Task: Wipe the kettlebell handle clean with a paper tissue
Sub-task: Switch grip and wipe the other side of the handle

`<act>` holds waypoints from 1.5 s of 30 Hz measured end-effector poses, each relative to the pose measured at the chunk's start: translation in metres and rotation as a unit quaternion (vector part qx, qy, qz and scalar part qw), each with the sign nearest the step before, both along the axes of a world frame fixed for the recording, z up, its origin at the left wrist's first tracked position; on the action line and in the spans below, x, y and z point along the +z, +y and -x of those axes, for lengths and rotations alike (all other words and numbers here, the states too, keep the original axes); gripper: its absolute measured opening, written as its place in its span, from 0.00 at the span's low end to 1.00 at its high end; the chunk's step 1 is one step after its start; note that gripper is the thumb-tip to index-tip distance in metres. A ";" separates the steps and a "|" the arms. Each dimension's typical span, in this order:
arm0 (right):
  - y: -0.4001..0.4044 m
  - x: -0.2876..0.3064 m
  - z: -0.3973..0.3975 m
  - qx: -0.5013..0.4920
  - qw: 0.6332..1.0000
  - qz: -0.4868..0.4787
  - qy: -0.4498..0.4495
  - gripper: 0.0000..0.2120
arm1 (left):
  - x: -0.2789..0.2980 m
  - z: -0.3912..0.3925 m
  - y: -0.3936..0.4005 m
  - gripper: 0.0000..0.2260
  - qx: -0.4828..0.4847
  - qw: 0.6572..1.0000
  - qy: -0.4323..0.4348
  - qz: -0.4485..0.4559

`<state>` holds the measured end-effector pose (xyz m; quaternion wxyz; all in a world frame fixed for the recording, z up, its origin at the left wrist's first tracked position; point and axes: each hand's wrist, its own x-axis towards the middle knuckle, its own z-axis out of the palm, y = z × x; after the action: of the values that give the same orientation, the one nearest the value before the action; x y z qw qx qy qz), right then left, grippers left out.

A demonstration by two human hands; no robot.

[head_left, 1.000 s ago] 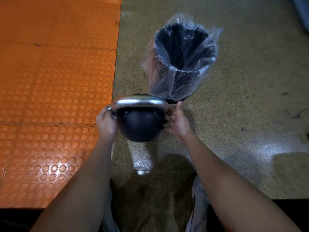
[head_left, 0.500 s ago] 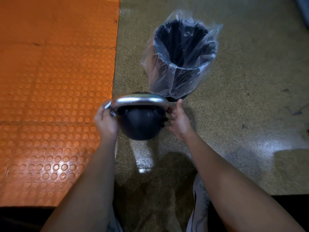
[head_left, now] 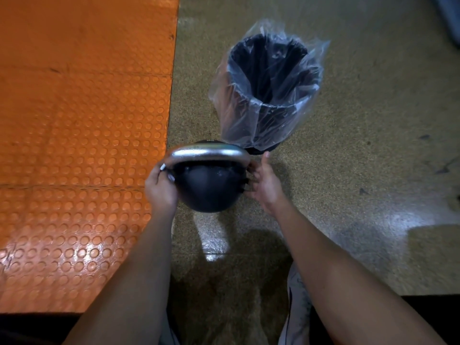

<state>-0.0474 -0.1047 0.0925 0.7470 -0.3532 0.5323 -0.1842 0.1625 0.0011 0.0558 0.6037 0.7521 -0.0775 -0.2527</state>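
- Orange studded mat: lies left of the left hand; its edge meets the speckled floor.
- Left hand: fingers curled round the left end of the kettlebell handle, pinching a small white paper tissue against it.
- Kettlebell: black ball held between the 2 hands, silver handle uppermost.
- Right hand: fingers spread and mostly straight, touching the ball's right side and the handle's right end.
- Black bin: clear-bag lined; stands just beyond the right hand, upright.
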 end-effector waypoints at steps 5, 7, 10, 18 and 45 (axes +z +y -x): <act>0.002 0.005 0.000 0.005 1.000 0.008 0.008 0.47 | 0.016 0.016 0.002 0.15 0.054 0.996 -0.068 -0.001; 0.003 0.003 0.001 0.003 1.000 0.013 -0.003 0.45 | 0.013 0.022 0.008 0.15 0.056 0.996 -0.063 -0.028; 0.002 0.002 0.001 0.004 1.000 0.010 -0.012 0.39 | 0.015 0.020 0.005 0.15 0.047 0.995 -0.056 -0.069; 0.002 -0.002 -0.001 0.001 1.000 0.003 -0.009 0.37 | 0.016 0.040 0.014 0.16 0.056 0.989 -0.102 -0.090; 0.004 -0.002 -0.002 -0.001 1.000 0.024 -0.006 0.30 | 0.023 0.069 0.009 0.20 0.099 0.983 -0.127 -0.084</act>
<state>-0.0455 -0.1004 0.0907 0.7410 -0.3696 0.5238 -0.2001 0.0936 0.0106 0.0787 0.5458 0.8300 -0.0569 -0.0995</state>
